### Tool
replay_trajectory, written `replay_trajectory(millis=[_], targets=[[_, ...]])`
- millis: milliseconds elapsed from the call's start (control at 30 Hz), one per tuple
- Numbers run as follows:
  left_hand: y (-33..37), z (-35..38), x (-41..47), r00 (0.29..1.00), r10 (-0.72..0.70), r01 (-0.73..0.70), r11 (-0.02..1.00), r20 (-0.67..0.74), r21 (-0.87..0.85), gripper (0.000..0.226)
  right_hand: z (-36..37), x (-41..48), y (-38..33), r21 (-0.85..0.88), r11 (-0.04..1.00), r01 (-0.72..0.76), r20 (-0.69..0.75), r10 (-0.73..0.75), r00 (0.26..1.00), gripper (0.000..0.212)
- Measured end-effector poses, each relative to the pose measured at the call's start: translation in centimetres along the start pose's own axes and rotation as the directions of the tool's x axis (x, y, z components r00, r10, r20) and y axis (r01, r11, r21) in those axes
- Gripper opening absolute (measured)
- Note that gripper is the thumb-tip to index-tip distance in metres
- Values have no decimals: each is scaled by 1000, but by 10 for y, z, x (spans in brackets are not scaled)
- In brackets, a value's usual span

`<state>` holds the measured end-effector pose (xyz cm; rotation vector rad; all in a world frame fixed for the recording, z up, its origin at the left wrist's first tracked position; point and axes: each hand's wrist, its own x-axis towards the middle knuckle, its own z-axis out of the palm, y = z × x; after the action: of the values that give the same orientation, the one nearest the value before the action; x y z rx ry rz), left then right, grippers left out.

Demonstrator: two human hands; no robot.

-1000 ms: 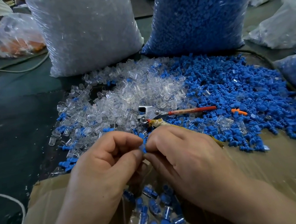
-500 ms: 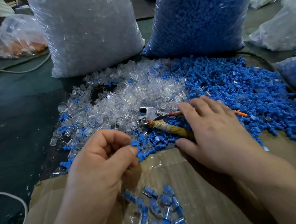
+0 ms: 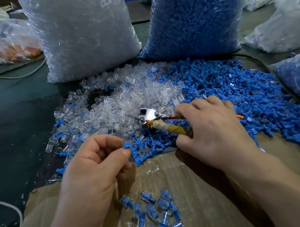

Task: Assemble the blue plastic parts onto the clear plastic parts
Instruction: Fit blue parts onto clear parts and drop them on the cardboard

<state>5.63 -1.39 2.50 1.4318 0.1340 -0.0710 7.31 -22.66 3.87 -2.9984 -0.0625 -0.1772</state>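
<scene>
My left hand (image 3: 93,170) pinches a small blue plastic part (image 3: 127,145) between thumb and forefinger, over the near edge of the piles. My right hand (image 3: 212,130) lies on a pair of pliers (image 3: 150,116), with the thumb and fingers curling around its taped handle (image 3: 166,128) and red handle. Loose clear plastic parts (image 3: 124,101) are heaped at centre. A wide spread of loose blue parts (image 3: 237,90) lies to the right. Several assembled blue-and-clear pieces (image 3: 153,217) sit on the cardboard sheet (image 3: 202,182) near me.
A big bag of clear parts (image 3: 81,31) and a big bag of blue parts (image 3: 197,12) stand behind the piles. More plastic bags (image 3: 284,25) lie at right, another bag (image 3: 14,43) at far left. A white cable (image 3: 10,217) loops at lower left on the dark table.
My hands were together at the centre pinching a part. The right hand then moved away to the pliers and now curls around the handles. The left hand keeps the blue part.
</scene>
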Motion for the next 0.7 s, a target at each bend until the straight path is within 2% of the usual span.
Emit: replay_trajectory(millis=[100, 167, 300, 433, 600, 700], targets=[[-1, -4, 0, 1000, -6, 5, 997, -11, -82, 14, -9, -8, -2, 216, 976, 35, -105, -12, 994, 45], [0, -7, 0, 1000, -7, 6, 991, -8, -136, 16, -15, -14, -5, 295, 952, 86, -127, -51, 991, 44], [-1, -8, 3, 999, 40, -40, 990, -4, -134, 17, -21, -23, -8, 243, 953, 184, -71, -171, 983, 44], [-5, -10, 5, 994, 109, -109, 991, -7, -78, 20, -20, -24, -9, 198, 950, 242, 8, -249, 969, 60], [-4, -15, 5, 994, 105, -104, 994, 22, -41, 36, -17, -24, -7, 191, 945, 267, 22, -276, 961, 66], [-1, -18, 4, 991, 115, -117, 993, 63, 21, 27, -17, -24, -7, 204, 939, 278, 24, -288, 957, 64]])
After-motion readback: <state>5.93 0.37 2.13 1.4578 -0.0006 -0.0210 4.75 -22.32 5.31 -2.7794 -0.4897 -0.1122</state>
